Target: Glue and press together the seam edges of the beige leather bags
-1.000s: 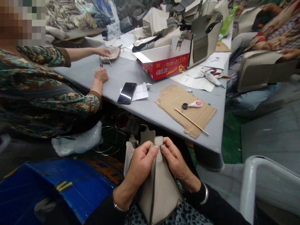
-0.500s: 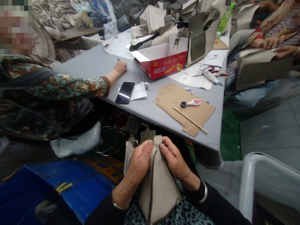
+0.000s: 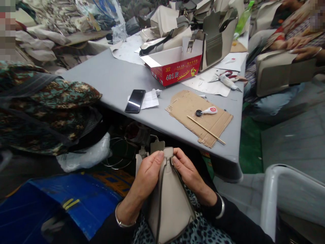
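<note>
Beside one grey table, the left hand and right hand grip one beige bag.

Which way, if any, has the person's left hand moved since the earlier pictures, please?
Yes: the left hand has shifted slightly leftward in the picture, farther from the cardboard lying on the table.

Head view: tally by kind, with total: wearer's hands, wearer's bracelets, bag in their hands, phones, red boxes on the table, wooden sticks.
Hands: 2 (left hand, right hand)
Silver bracelets: 2
Beige bag: 1
Black phone: 1
Red 401 glue box: 1
Wooden stick: 1
Total: 8
</note>
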`<control>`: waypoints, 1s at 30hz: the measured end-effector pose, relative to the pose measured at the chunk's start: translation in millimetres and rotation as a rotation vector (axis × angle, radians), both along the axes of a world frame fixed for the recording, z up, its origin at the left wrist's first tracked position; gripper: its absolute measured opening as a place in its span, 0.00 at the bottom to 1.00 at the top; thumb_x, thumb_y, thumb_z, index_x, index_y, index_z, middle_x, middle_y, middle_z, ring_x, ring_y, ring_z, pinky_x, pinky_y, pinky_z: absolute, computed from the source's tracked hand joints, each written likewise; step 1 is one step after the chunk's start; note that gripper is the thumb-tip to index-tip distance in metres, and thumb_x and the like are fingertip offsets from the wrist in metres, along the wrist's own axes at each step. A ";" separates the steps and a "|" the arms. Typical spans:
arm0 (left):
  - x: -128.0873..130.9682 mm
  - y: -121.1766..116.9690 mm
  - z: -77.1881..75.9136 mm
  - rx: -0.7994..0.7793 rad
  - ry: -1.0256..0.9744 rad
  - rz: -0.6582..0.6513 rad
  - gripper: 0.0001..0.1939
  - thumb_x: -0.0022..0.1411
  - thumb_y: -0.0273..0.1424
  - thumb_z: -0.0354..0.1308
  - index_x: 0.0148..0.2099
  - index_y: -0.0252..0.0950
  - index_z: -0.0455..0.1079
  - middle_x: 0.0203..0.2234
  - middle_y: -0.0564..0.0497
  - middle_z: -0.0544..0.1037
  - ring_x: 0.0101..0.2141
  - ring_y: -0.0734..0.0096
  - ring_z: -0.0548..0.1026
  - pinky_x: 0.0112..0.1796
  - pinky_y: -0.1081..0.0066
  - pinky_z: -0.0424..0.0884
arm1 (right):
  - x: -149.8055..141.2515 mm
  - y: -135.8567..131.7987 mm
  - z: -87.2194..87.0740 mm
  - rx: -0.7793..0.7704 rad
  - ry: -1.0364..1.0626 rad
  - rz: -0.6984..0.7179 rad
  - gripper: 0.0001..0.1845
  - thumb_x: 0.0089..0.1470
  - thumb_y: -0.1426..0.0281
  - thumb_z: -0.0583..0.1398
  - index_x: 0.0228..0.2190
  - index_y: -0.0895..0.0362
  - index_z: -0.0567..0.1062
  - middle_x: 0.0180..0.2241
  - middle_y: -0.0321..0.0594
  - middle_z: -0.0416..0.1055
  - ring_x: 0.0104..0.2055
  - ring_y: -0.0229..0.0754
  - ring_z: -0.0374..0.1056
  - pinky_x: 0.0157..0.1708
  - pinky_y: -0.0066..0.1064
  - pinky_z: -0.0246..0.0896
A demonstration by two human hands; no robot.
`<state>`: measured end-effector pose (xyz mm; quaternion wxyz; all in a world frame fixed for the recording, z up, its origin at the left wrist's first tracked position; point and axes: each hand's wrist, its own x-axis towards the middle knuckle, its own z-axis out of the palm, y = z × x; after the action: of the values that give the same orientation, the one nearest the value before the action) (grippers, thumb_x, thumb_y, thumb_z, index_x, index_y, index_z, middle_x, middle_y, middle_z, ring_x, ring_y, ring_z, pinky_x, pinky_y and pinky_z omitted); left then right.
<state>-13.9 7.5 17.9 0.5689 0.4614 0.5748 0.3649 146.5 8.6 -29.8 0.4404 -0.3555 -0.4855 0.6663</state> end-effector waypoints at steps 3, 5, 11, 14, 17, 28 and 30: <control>-4.3 0.5 -1.3 -0.026 0.005 -0.025 0.26 0.67 0.55 0.54 0.33 0.35 0.70 0.25 0.53 0.68 0.27 0.69 0.64 0.29 0.73 0.63 | -0.7 -0.5 0.3 -0.003 -0.008 -0.007 0.15 0.71 0.55 0.53 0.47 0.52 0.72 0.38 0.36 0.67 0.41 0.42 0.63 0.43 0.31 0.59; -7.0 0.4 -1.9 -0.058 -0.006 -0.030 0.28 0.66 0.57 0.55 0.33 0.35 0.69 0.25 0.53 0.68 0.27 0.69 0.64 0.28 0.73 0.63 | -1.5 -0.8 -1.2 -0.024 -0.010 -0.025 0.17 0.71 0.55 0.53 0.49 0.52 0.72 0.39 0.37 0.68 0.41 0.42 0.64 0.43 0.31 0.60; -14.8 2.8 1.2 -0.076 -0.022 -0.001 0.32 0.58 0.62 0.59 0.35 0.34 0.73 0.27 0.49 0.75 0.28 0.64 0.71 0.29 0.71 0.68 | -10.1 -2.1 -4.5 -0.042 0.045 -0.093 0.16 0.70 0.56 0.55 0.52 0.50 0.72 0.48 0.40 0.71 0.51 0.46 0.66 0.53 0.35 0.60; -18.5 5.1 0.2 -0.111 -0.006 -0.009 0.33 0.54 0.58 0.65 0.43 0.31 0.77 0.31 0.45 0.80 0.30 0.59 0.76 0.29 0.69 0.71 | -16.8 -2.8 -4.9 -0.018 0.099 -0.109 0.16 0.70 0.57 0.55 0.53 0.50 0.71 0.49 0.41 0.72 0.55 0.46 0.67 0.59 0.38 0.59; -24.8 3.2 3.5 -0.192 0.041 0.021 0.27 0.51 0.49 0.71 0.43 0.31 0.77 0.29 0.45 0.81 0.28 0.59 0.77 0.28 0.68 0.72 | -21.6 2.7 -18.8 -0.027 0.106 -0.150 0.16 0.71 0.56 0.54 0.52 0.51 0.71 0.50 0.43 0.72 0.56 0.46 0.68 0.60 0.41 0.59; -89.7 -49.3 97.7 0.063 -0.010 0.329 0.16 0.45 0.47 0.70 0.25 0.41 0.75 0.22 0.50 0.73 0.30 0.60 0.72 0.36 0.62 0.74 | -62.1 4.8 -99.3 -0.259 0.066 0.107 0.29 0.51 0.46 0.68 0.40 0.57 0.78 0.36 0.38 0.76 0.37 0.44 0.70 0.39 0.35 0.68; -100.5 -57.1 106.9 0.131 0.057 0.257 0.20 0.45 0.53 0.69 0.21 0.42 0.75 0.17 0.50 0.69 0.25 0.61 0.69 0.35 0.60 0.72 | -69.1 -1.8 -89.5 -0.268 0.105 0.150 0.29 0.53 0.44 0.66 0.35 0.59 0.76 0.30 0.35 0.73 0.29 0.39 0.66 0.30 0.29 0.63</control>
<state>-114.3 -49.6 124.8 0.4696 0.4305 0.6198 0.4583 77.4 6.8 -119.3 0.3628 -0.3386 -0.3935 0.7739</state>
